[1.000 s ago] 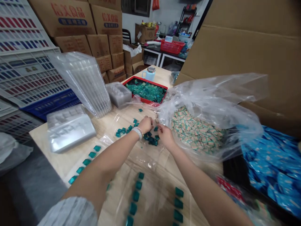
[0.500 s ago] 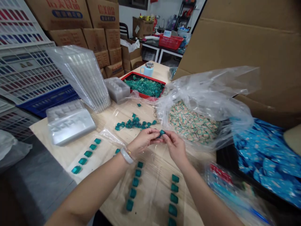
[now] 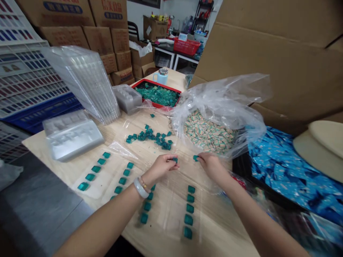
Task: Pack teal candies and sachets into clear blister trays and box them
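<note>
Teal pods [image 3: 188,220], red tray [image 3: 160,106]

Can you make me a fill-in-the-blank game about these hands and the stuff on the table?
The left hand and the right hand each hold ____ teal piece.
The tray of teal pieces has a ____ rim.
The mug stands ____ that tray.
The clear plastic bag is closer to the ____ hand.

Missing words: one; red; behind; right.

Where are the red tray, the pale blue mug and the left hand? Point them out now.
red tray [image 3: 142,97], head view, on its left rim
pale blue mug [image 3: 160,78], head view, on its body
left hand [image 3: 160,167], head view, on the back of the hand
</note>
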Available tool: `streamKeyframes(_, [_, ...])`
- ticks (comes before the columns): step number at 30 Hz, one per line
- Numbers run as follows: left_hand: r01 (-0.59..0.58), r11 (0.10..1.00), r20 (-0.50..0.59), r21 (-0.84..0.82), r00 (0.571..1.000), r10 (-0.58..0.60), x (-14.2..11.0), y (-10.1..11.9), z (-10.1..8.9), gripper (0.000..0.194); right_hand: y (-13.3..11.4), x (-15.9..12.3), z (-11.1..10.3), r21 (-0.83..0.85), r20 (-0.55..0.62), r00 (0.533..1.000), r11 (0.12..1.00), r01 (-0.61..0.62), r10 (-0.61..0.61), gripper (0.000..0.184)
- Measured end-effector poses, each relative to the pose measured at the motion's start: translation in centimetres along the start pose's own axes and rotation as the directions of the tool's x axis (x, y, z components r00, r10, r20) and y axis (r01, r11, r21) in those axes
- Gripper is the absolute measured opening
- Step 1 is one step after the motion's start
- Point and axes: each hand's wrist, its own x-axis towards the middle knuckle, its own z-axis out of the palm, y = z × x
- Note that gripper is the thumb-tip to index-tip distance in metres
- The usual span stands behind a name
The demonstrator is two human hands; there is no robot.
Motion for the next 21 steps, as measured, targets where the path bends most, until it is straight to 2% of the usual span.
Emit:
streamKeyframes(2, [0.046,0.999,0.009,-0.005,0.999,-0.046,0.0,-0.6,0.0,0.024,-0.6,1.0,0.3,-0.173,0.116,0.993,0.984,0.039,-0.019,0.021])
streamKeyframes(4, [0.052,0.999,0.019,0.015,0.998,-0.052,0.1,-1.0,0.1,0.021,-1.7,2.0,0.9,-0.263,0.184,0.983,0.962,0.075,-0.026,0.021])
streamKeyframes(8, [-0.006,0.996,0.020,0.093,1.000,0.004,0.2,-1.1,-0.4,0.015,-3.1,3.4,1.6,-0.279,0.247,0.967,0.951,0.131,-0.061,0.019])
streamKeyframes(14, [-0.081,0.973,0.006,0.214,0.997,0.082,0.7,-1.3,-1.4,0.019,-3.9,2.8,0.3,-0.298,0.266,0.954,0.929,0.221,-0.142,0.021])
streamKeyframes(18, [-0.060,0.974,0.017,0.219,0.998,0.057,1.0,-1.3,-0.6,0.028,-4.6,2.0,0.2,-0.324,0.283,0.938,0.901,0.288,-0.198,0.019])
streamKeyframes(21, [-0.029,0.990,0.031,0.136,0.999,0.025,0.8,-0.8,0.1,0.027,-4.9,1.9,1.2,-0.348,0.287,0.927,0.876,0.334,-0.239,0.019])
